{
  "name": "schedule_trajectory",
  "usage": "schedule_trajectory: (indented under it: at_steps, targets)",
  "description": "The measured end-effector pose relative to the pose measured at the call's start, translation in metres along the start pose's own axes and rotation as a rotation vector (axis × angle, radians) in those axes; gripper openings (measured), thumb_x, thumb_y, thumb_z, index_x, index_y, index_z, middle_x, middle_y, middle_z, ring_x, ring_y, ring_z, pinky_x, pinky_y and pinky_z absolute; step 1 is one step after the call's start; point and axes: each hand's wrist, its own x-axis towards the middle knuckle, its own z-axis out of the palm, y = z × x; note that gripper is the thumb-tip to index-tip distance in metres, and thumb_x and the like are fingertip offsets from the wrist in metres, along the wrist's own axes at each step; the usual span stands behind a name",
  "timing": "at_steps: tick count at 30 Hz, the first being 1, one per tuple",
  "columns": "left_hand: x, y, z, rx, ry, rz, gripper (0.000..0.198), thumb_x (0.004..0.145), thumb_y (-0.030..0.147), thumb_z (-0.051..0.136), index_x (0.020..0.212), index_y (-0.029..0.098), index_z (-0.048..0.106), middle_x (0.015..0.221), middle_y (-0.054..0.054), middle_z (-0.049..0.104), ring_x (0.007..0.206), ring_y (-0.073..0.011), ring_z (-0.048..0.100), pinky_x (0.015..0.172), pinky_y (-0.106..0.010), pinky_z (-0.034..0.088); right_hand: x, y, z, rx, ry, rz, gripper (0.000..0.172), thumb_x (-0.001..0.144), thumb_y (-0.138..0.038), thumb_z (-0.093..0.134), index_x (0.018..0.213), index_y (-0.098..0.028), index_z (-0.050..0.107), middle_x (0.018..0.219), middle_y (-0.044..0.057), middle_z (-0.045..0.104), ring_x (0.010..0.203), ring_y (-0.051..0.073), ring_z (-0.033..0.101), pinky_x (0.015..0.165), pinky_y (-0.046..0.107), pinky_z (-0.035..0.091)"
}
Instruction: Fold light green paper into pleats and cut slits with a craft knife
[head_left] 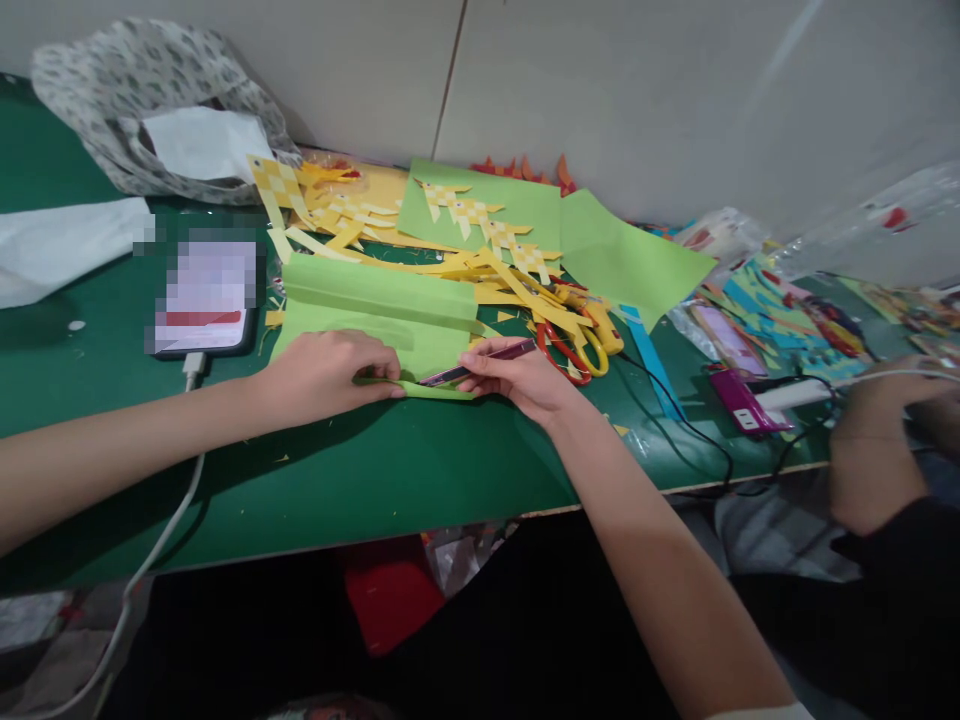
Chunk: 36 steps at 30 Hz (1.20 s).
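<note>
A sheet of light green paper [375, 300] lies on the green table, with creases running across it and its near edge folded up. My left hand [337, 370] pinches that near edge between thumb and fingers. In my right hand [510, 378] is a slim maroon pen-like tool [514, 350]; its exact kind is unclear. Its tip points left and rests by the folded edge, close to my left fingertips. My right fingers also touch the paper's right end near the fold.
Behind the sheet lie yellow paper strips [450, 265] and woven yellow paper figures [457, 212]. Red-and-yellow-handled scissors [559, 355] and a yellow glue gun [600, 325] are at right. A phone [210, 295] charges at left. Another person's arm [874, 440] is far right, near a purple power strip [746, 403].
</note>
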Motion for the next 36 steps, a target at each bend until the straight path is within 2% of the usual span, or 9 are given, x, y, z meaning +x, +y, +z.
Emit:
schedule_trajectory:
  at_steps: [7, 22, 28, 36]
  targets:
    - [0.0, -0.001, 0.001, 0.01, 0.02, 0.031, 0.028, 0.087, 0.046, 0.052, 0.083, 0.022, 0.065, 0.078, 0.0, 0.068, 0.068, -0.0136, 0.057, 0.053, -0.022, 0.03, 0.0, -0.001, -0.001, -0.001, -0.002, 0.018, 0.028, 0.053, -0.03, 0.087, 0.067, -0.015, 0.068, 0.058, 0.002, 0.07, 0.054, 0.011, 0.068, 0.05, 0.016, 0.055]
    - [0.0, -0.001, 0.001, 0.005, 0.005, 0.013, 0.028, 0.087, 0.046, 0.052, 0.082, 0.021, 0.065, 0.078, 0.0, 0.067, 0.068, -0.0138, 0.057, 0.053, -0.022, 0.03, -0.004, -0.001, -0.004, -0.006, 0.026, 0.045, 0.024, 0.054, -0.027, 0.086, 0.067, -0.015, 0.07, 0.058, 0.001, 0.071, 0.053, 0.011, 0.067, 0.051, 0.017, 0.056]
    - [0.0, -0.001, 0.001, 0.001, -0.001, -0.005, 0.028, 0.086, 0.047, 0.053, 0.082, 0.022, 0.065, 0.078, 0.0, 0.066, 0.068, -0.0141, 0.057, 0.053, -0.022, 0.03, -0.005, -0.002, -0.006, 0.003, 0.041, 0.046, 0.028, 0.05, -0.029, 0.087, 0.065, -0.015, 0.069, 0.057, 0.002, 0.071, 0.05, 0.011, 0.067, 0.05, 0.017, 0.056]
    - [0.0, -0.002, 0.003, -0.005, -0.002, -0.025, 0.025, 0.085, 0.046, 0.056, 0.081, 0.023, 0.065, 0.078, 0.001, 0.067, 0.069, -0.0146, 0.057, 0.054, -0.022, 0.029, -0.008, 0.002, -0.016, 0.005, 0.049, 0.043, 0.031, 0.05, -0.03, 0.088, 0.067, -0.013, 0.069, 0.058, 0.004, 0.071, 0.051, 0.012, 0.067, 0.051, 0.017, 0.057]
